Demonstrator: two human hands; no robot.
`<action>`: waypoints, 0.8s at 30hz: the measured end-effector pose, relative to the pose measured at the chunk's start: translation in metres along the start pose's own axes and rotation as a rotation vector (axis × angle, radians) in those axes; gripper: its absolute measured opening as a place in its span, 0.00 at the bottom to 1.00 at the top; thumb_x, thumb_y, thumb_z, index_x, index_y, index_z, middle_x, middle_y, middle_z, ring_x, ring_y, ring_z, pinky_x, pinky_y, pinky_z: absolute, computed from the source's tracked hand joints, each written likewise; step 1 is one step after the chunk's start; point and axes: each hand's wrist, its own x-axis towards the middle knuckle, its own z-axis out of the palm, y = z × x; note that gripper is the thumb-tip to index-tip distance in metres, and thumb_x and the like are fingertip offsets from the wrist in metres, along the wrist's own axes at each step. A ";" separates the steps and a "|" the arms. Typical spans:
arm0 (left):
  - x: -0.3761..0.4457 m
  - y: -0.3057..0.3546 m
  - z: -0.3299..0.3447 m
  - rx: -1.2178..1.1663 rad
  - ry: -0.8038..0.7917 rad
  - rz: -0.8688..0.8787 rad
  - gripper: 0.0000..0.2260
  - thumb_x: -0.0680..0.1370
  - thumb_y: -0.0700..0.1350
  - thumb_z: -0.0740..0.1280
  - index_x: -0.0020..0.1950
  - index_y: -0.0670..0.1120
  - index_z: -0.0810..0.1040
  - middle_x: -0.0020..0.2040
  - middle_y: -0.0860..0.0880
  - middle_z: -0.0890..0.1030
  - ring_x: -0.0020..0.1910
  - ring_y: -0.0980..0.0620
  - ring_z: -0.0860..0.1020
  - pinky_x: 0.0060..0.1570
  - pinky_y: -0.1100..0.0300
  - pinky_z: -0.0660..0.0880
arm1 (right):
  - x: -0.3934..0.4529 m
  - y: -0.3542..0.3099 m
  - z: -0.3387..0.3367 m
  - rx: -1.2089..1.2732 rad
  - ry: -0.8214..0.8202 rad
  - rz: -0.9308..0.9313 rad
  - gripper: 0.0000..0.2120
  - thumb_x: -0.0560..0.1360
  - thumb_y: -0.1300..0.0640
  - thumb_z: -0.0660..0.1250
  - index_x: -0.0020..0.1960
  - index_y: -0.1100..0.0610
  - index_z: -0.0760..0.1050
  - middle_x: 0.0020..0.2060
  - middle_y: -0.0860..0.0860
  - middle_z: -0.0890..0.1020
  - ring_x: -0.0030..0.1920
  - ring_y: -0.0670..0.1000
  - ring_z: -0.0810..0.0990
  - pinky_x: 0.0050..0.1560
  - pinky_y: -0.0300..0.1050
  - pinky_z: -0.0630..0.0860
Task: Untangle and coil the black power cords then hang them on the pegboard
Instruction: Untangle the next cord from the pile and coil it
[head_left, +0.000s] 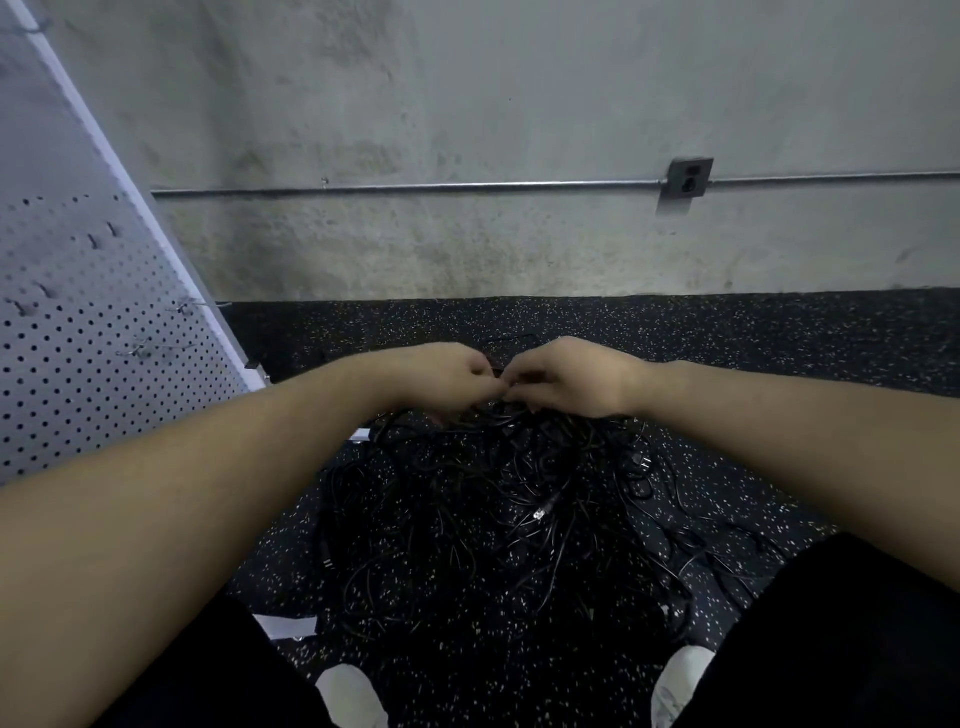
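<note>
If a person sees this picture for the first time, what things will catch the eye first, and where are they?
First, the large tangled heap of thin black power cords on the dark speckled rubber floor, between the person's white shoes. Above its far edge, the left hand and right hand meet, fingers curled on a cord. The grey perforated metal pegboard leans at the left.

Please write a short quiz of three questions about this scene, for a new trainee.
1. True or false: coiled cords already hang on the pegboard.
2. Where does the tangled cord pile lie? A) on a table B) on the floor C) in a box
3. What do the left hand and right hand pinch between them?

Key: 1. false, its hooks are bare. 2. B. 3. a black cord at the top of the pile.
</note>
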 end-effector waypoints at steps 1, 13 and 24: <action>0.002 0.003 0.002 0.105 -0.003 -0.004 0.15 0.83 0.57 0.63 0.51 0.48 0.82 0.40 0.49 0.81 0.38 0.49 0.80 0.40 0.58 0.77 | 0.000 0.000 0.000 0.065 0.016 0.017 0.09 0.79 0.53 0.70 0.59 0.51 0.78 0.41 0.43 0.83 0.37 0.38 0.77 0.41 0.30 0.71; -0.010 0.000 -0.003 -0.038 -0.047 0.156 0.12 0.84 0.52 0.63 0.51 0.48 0.84 0.35 0.57 0.81 0.32 0.60 0.74 0.37 0.65 0.71 | -0.011 0.028 0.020 -0.088 -0.257 0.257 0.24 0.75 0.49 0.75 0.68 0.50 0.73 0.60 0.44 0.77 0.60 0.48 0.76 0.62 0.41 0.71; -0.020 -0.027 -0.007 0.012 0.006 -0.011 0.15 0.81 0.62 0.63 0.53 0.58 0.87 0.28 0.57 0.76 0.27 0.61 0.73 0.39 0.63 0.72 | -0.008 0.020 0.003 0.148 0.006 0.284 0.11 0.84 0.45 0.61 0.51 0.53 0.72 0.39 0.49 0.86 0.33 0.47 0.80 0.32 0.40 0.71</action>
